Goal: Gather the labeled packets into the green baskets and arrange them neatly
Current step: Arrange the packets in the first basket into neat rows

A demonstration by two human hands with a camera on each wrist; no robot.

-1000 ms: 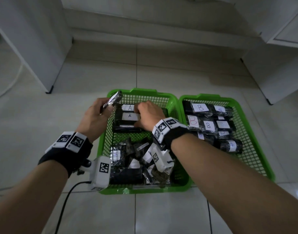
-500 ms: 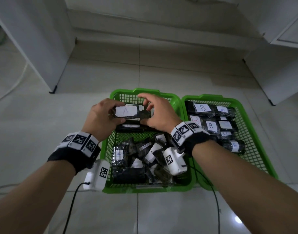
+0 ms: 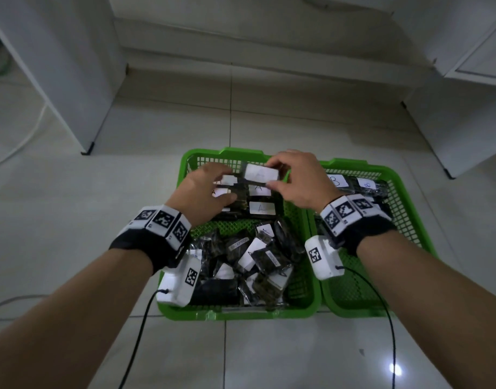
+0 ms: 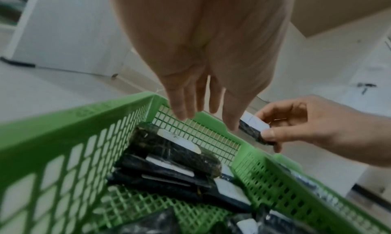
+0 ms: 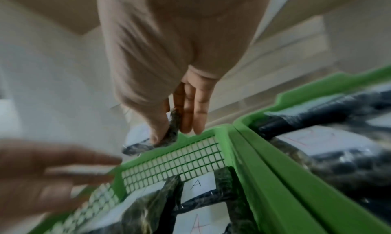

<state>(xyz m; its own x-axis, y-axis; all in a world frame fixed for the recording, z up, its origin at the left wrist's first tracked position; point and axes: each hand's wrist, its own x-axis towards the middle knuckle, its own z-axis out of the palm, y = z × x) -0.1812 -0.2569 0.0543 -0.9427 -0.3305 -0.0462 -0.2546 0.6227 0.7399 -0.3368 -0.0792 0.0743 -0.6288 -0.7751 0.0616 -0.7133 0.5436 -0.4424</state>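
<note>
My right hand (image 3: 272, 175) pinches a dark packet with a white label (image 3: 258, 173) between thumb and fingers, above the far end of the left green basket (image 3: 227, 152). The right wrist view shows the same pinch on the packet (image 5: 174, 129). My left hand (image 3: 227, 184) hovers beside it with straight fingers (image 4: 182, 107), holding nothing, over the stacked A packets (image 3: 262, 207). A loose pile of packets (image 3: 252, 256) fills the near half of that basket. The right green basket (image 3: 404, 192) holds rows of B packets (image 3: 336, 181).
Both baskets stand side by side on a tiled floor (image 3: 72, 220). White cabinets stand at the far left (image 3: 72, 80) and far right (image 3: 465, 122). Black cables (image 3: 134, 346) trail from the wrist cameras across the floor near me.
The left hand brought a packet from the basket's left side to the right hand, then let go. The right hand now holds it alone, further toward the far right.
</note>
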